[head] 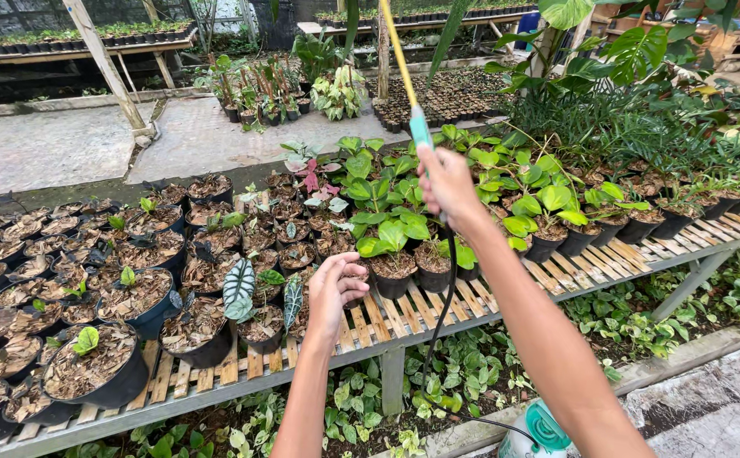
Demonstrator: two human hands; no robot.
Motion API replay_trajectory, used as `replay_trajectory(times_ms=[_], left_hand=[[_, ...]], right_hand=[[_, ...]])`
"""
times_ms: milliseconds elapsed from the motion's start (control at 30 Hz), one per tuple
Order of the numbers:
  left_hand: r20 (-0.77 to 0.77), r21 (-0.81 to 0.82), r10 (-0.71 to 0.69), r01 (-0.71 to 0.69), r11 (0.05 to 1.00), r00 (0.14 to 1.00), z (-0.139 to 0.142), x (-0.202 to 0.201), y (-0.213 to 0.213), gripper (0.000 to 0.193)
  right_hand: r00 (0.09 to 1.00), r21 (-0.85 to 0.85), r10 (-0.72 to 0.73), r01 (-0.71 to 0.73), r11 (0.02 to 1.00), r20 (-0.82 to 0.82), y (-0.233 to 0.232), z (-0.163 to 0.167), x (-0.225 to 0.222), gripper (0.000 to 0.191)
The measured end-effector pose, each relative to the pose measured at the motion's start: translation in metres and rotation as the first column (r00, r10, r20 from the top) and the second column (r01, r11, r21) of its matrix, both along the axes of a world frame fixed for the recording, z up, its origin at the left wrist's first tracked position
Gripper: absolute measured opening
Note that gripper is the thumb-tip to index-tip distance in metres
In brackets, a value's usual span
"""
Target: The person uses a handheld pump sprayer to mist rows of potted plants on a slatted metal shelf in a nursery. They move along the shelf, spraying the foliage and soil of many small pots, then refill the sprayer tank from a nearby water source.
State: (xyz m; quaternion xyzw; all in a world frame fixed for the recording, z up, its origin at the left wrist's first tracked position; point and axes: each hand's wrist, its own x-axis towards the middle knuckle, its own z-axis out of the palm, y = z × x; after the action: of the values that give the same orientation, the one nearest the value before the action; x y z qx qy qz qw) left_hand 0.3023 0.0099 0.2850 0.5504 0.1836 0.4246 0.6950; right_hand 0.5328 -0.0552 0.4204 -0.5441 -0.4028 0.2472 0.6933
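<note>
Sprayer wand (404,80), a thin yellow rod with a turquoise grip at its lower end, is held up in the right hand (448,185), and it points away over the plants toward the top of the view. The fingers of this hand are closed around the grip, so only their backs show. From the hand a thin black hose (443,314) hangs down in front of the bench and goes to a white sprayer tank (542,431) with a green cap, which stands at the bottom edge, partly hidden by the right forearm. The left hand (333,291) is raised lower and nearer, over the front of the bench; its fingers are curled loosely inward, narrow, and they hold nothing. Just beside it stand small black plastic pots (261,326) with a dark leaf with pale veins (239,290) and dry brown chips on top of the soil. The bench (370,326) is made of rough wooden slats on grey supports, and it runs across the whole view. On its left part are bigger round black pots (99,371), most with only a tiny green sprout. Behind the right hand grow plants with broad, glossy green leaves (387,229), which hide their own pots in part. Under the bench, low green-yellow leaves (463,373) cover the ground.
</note>
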Motion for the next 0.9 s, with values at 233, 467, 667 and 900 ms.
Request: replay_trajectory(times_ms=[233,467,667,900], left_hand=[[-0.030,-0.045,-0.019,0.017,0.999,0.999,0.000,0.004,-0.002,0.033],[-0.048,-0.040,-0.020,0.018,0.999,0.999,-0.004,0.005,0.003,0.034],[-0.030,-0.042,-0.017,0.015,0.999,0.999,-0.006,-0.002,0.007,0.034],[-0.039,-0.020,-0.021,0.020,1.000,0.999,-0.008,-0.001,0.010,0.034]], right_hand=[[0.997,-0.183,-0.016,0.002,0.983,-0.070,-0.002,-0.054,-0.021,0.038],[0.999,-0.063,0.005,-0.008,0.998,-0.044,0.006,-0.025,-0.020,0.038],[1.000,0.063,-0.019,0.020,0.998,-0.009,0.010,0.020,-0.009,0.037],[0.999,-0.029,-0.028,0.027,0.999,-0.022,0.006,-0.002,-0.001,0.039]])
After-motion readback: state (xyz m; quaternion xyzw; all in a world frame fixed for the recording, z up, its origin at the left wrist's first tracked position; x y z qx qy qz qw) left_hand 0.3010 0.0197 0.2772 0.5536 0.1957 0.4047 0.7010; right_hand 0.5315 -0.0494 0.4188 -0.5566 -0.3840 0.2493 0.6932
